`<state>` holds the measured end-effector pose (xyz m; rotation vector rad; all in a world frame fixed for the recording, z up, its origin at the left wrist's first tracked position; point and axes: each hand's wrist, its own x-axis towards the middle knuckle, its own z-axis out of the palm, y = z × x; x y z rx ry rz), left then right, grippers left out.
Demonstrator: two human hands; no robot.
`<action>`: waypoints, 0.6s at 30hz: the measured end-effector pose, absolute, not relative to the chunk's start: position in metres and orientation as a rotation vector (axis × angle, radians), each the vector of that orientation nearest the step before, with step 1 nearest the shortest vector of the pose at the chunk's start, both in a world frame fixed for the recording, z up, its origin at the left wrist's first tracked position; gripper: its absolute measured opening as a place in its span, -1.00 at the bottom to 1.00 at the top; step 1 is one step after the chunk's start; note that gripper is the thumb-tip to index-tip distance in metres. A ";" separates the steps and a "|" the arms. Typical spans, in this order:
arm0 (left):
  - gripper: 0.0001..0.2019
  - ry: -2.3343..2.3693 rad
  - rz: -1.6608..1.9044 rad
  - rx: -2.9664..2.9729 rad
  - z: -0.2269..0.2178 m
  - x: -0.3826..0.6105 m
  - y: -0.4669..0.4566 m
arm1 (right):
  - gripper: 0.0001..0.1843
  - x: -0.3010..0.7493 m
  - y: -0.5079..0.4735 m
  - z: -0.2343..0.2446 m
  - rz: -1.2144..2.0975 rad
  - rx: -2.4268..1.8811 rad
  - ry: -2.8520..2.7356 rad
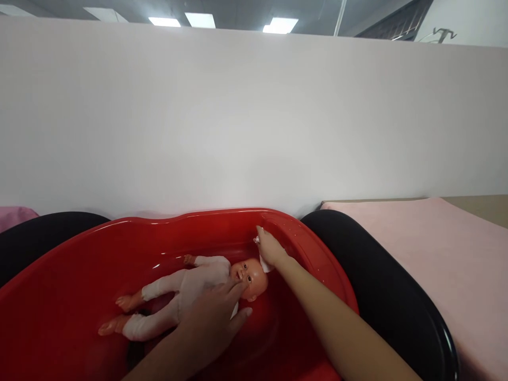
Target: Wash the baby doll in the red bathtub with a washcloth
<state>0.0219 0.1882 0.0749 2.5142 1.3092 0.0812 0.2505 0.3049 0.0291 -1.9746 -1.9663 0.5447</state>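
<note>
A baby doll point(202, 280) with a bare head and white-clothed body lies face up in a red baby bathtub point(119, 243), its head toward the right end. My left hand point(216, 309) is over the doll's chest and near arm, fingers stretched toward its chin and thumb apart. It hides part of the doll's torso; whether it presses on the doll is hard to tell. Just above the doll's head, my right hand point(272, 250) is closed around a white cloth point(265, 264). Part of the cloth hangs below the hand beside the head.
Black rounded surfaces flank the tub on the left point(59, 233) and right point(381, 286). Farther right lies a pink sheet point(428, 248), and pink fabric point(16, 217) shows at the left edge. A white partition point(254, 116) stands behind the tub.
</note>
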 end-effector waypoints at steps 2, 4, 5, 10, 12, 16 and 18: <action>-0.52 1.274 0.113 2.473 0.070 0.022 0.186 | -0.50 0.248 0.305 0.030 0.604 -2.050 -1.979; -0.53 1.281 0.088 2.437 0.063 0.019 0.190 | -0.56 0.246 0.306 0.030 0.626 -2.100 -1.998; -0.53 1.292 0.067 2.431 0.059 0.017 0.192 | -0.59 0.245 0.306 0.029 0.635 -2.121 -2.012; -0.55 1.233 0.046 2.476 0.049 0.011 0.196 | -0.68 0.240 0.305 0.022 0.707 -2.184 -2.106; -0.55 1.192 0.055 2.492 0.048 0.009 0.197 | -0.69 0.239 0.304 0.022 0.725 -2.207 -2.131; -0.54 1.248 0.004 2.474 0.049 0.003 0.205 | -0.66 0.240 0.305 0.024 0.722 -2.207 -2.183; -0.54 1.259 -0.008 2.479 0.048 0.001 0.210 | -0.66 0.242 0.306 0.024 0.716 -2.198 -2.201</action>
